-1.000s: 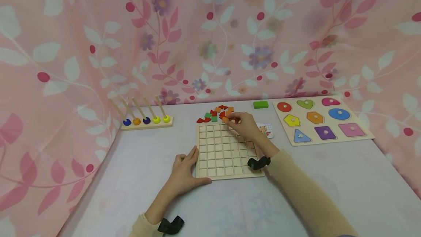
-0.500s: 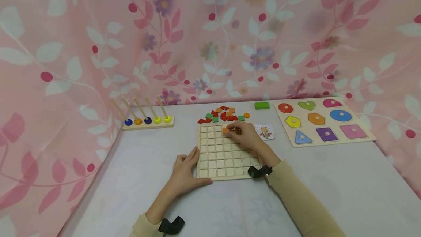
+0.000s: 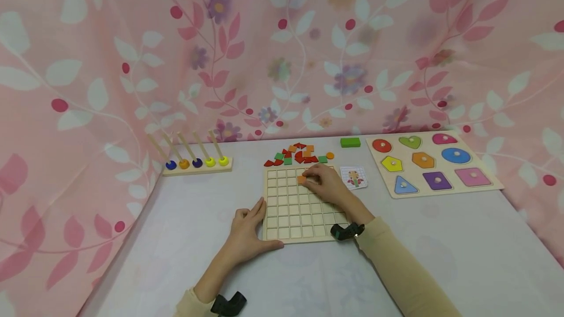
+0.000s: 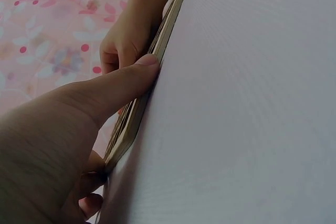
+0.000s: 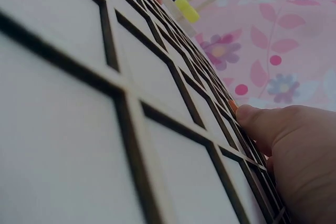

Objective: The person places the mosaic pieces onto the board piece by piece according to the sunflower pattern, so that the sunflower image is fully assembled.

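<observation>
A wooden grid board [image 3: 294, 219] lies flat in the middle of the head view. My left hand [image 3: 246, 236] rests at its front left corner, thumb laid along the front edge and forefinger stretched along the left side. In the left wrist view the thumb of that hand [image 4: 113, 90] presses on the board's edge [image 4: 139, 108]. Over the upper middle squares, my right hand [image 3: 327, 184] pinches a small orange square tile [image 3: 301, 180]. The right wrist view shows only a sliver of the tile [image 5: 233, 106] beyond the thumb.
Behind the board lie several red, green and orange tiles [image 3: 288, 161]. A picture card [image 3: 354, 178] is right of it, with a green block [image 3: 350, 142] farther back. A shape puzzle [image 3: 414, 175] lies at right; a peg stand with beads [image 3: 198, 170] stands at left.
My right hand has drawn the orange tile from the tile pile toward me, onto the grid's upper squares, uncovering the picture card. My left hand has stayed at the board's corner.
</observation>
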{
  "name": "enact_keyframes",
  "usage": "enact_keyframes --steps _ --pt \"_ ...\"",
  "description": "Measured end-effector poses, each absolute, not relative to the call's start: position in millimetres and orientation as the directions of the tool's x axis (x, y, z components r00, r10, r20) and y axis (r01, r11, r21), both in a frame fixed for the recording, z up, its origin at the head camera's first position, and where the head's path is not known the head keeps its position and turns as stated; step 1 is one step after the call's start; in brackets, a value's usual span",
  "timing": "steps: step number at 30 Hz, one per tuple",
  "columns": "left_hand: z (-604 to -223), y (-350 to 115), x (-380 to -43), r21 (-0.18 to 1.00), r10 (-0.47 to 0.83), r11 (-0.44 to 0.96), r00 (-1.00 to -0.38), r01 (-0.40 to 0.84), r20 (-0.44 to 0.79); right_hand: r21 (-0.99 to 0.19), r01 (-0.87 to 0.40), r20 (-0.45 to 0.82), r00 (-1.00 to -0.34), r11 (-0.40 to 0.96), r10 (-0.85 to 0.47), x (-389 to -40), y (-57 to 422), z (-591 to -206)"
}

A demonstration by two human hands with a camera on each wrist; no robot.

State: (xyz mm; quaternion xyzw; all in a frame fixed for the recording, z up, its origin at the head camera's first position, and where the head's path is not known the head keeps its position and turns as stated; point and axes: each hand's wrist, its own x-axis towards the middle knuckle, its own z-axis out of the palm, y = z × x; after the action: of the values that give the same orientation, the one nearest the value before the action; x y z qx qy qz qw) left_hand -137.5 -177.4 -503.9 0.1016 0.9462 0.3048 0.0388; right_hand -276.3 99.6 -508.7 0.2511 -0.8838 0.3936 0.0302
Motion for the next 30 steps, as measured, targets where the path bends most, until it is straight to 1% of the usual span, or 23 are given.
enact_keyframes --steps 30 --pt "-504.5 -177.0 -137.8 0.587 0.205 0.796 -0.978 0.149 -0.029 -0.698 -0.433 0.229 -0.890 0.570 -0.395 -274.7 96.9 -508.7"
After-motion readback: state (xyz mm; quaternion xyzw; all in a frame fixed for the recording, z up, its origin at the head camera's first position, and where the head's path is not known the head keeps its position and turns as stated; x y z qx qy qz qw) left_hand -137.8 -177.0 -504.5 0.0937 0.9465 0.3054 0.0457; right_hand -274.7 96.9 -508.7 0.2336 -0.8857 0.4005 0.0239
